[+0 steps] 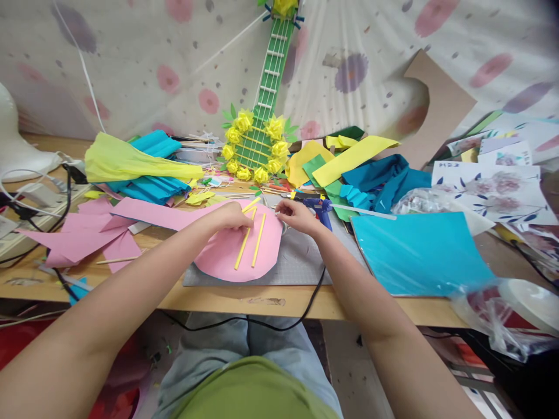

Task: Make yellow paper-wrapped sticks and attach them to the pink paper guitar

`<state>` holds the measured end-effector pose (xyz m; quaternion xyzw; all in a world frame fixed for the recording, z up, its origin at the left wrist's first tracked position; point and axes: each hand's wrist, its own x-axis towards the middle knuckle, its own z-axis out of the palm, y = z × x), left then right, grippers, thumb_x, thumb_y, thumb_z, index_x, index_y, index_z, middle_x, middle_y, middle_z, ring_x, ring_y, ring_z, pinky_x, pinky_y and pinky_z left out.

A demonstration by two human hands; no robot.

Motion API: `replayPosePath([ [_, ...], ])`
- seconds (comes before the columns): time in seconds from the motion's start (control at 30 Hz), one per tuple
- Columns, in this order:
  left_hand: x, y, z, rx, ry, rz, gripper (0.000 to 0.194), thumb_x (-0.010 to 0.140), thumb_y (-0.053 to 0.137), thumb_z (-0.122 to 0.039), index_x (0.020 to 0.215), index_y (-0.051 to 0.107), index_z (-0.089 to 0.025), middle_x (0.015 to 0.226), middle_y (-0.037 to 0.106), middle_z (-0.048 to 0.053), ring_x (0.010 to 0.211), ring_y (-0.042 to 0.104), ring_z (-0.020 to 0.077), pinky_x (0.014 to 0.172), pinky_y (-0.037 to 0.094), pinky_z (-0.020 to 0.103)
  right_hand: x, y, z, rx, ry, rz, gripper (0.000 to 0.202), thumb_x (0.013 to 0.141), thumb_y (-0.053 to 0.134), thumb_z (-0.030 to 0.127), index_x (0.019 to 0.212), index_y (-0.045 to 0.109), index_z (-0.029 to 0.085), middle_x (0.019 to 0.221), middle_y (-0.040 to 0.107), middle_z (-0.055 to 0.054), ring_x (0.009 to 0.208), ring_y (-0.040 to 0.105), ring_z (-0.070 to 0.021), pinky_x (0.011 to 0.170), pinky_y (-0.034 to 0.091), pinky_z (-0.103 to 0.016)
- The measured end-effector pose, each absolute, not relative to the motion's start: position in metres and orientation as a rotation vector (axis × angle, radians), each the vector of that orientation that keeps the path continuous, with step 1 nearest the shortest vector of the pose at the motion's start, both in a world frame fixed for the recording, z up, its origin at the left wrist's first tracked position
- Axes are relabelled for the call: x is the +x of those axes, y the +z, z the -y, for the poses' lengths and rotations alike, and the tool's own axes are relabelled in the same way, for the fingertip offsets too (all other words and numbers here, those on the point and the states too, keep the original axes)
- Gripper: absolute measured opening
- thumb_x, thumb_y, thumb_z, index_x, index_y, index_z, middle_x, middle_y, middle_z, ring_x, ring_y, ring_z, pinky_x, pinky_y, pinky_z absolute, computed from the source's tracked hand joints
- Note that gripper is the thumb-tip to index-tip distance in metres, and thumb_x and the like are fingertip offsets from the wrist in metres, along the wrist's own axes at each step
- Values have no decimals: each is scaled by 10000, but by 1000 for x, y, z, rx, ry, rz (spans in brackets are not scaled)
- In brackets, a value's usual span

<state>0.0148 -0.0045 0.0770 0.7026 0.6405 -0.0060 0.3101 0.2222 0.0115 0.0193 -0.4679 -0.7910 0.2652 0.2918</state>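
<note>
Left hand (233, 216) pinches a yellow strip (250, 206) lying crosswise above two near-upright strips (258, 240) on the pink cutout (227, 256); right hand (296, 214), fingers curled (grip unclear), sits just beside, approx. equally near.

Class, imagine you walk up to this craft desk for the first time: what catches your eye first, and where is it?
Probably the green paper guitar ringed with yellow paper flowers, propped upright at the back centre. In front, the left hand and right hand rest on a pink paper shape bearing yellow strips, and a bright blue sheet lies to the right.
</note>
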Motion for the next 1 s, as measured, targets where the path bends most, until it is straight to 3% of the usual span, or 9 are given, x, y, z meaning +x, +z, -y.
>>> replayPosePath([
  [0.17,4,74,-5,1717,137,-1654,294,601,629,-423,526,595,-140,569,596,44,429,423,86,426,321,225,223,23,-9,-1267,701,2079,134,672,500,224,780,553,165,656,507,20,603,434,-93,558,334,-217],
  [0.27,-5,77,-13,1448,387,-1566,311,684,588,-437,606,558,-138,529,530,22,377,340,48,362,240,190,216,30,-8,-1309,731,1981,122,676,521,264,737,541,160,641,505,21,580,422,-88,553,329,-221],
  [0.37,-15,81,-18,1130,543,-1305,239,806,471,-309,653,514,-131,490,419,-14,342,256,20,322,165,153,200,43,-10,-1283,851,1837,166,684,542,316,699,522,152,637,513,18,568,430,-79,550,338,-218],
  [0.5,-24,84,-15,944,603,-1058,199,831,383,-114,723,548,-88,552,445,8,390,346,13,345,284,110,167,65,-13,-1252,1035,1767,215,708,564,362,720,560,147,656,555,5,535,436,-61,499,337,-196],
  [0.6,-27,85,-7,923,661,-997,175,827,402,-96,790,573,-81,621,508,30,469,449,32,454,427,136,141,78,-15,-1284,1207,1740,192,718,593,320,677,543,140,637,566,-2,478,416,-42,430,304,-177],
  [0.7,-29,83,-1,937,701,-1007,177,831,411,-111,785,581,-99,677,560,40,561,527,64,591,504,210,122,82,-17,-1266,1344,1660,184,738,567,233,600,494,137,517,487,27,408,357,-27,382,250,-168],
  [0.83,-35,78,-1,950,720,-1037,149,811,464,-159,786,608,-127,738,601,49,684,571,101,674,505,243,114,78,-22,-1237,1407,1561,205,709,531,163,531,430,145,447,401,49,371,307,-22,357,209,-169],
  [1.0,-46,76,-5,1116,671,-1341,113,686,628,-227,741,658,-134,628,568,17,578,506,81,553,447,197,132,76,-36,-1135,1328,1320,192,662,481,151,513,361,170,425,321,72,348,245,-17,338,157,-165],
])
